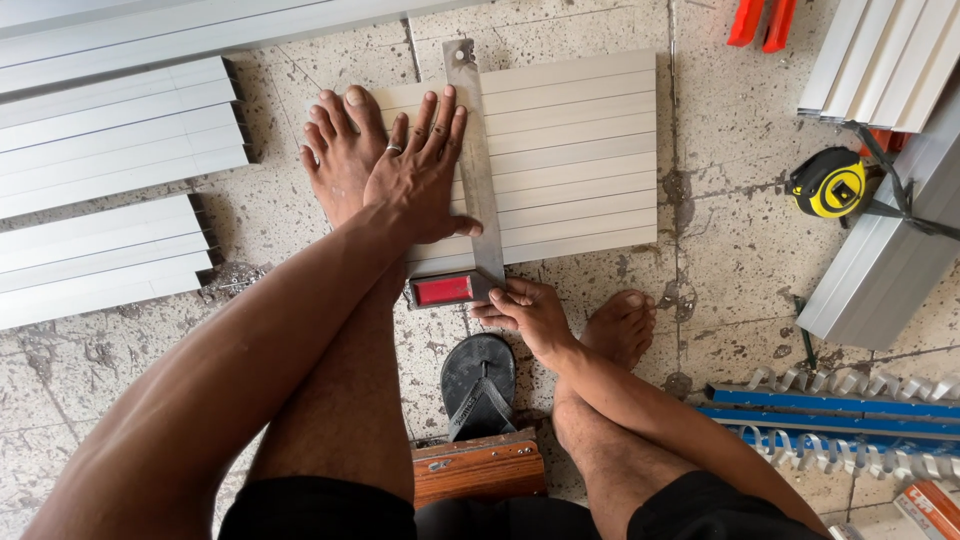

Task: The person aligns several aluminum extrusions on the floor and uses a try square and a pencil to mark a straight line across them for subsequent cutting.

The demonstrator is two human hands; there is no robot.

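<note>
A metal square point(478, 165) lies across a row of pale slats point(570, 160) set side by side on the stone floor point(120, 370), its long steel blade running from twelve o'clock down to six o'clock and its red-faced stock point(443, 290) butted against the near edge of the slats. The left hand point(420, 170) rests flat and open on the slats, fingers spread toward twelve o'clock, its outer edge and thumb touching the blade; a ring shows on one finger. The right hand point(525, 310) sits at five o'clock of the blade's lower end, fingers curled and pinching the square where blade meets stock — closed on the tool, not flat.

The left foot point(340, 150) stands on the slats just at nine o'clock of the left hand, partly under it. The right foot point(620, 325) is planted on the floor at three o'clock of the right hand. A black sandal point(478, 385) lies at six o'clock of the stock, and below it the edge of a wooden stool point(480, 468) shows between the knees.

Further out, more pale slats point(110, 135) are stacked at nine o'clock, a yellow tape measure point(828, 183) sits at three o'clock beside long metal profiles point(880, 270), and blue strips with curled shavings point(830, 410) lie at four o'clock.
</note>
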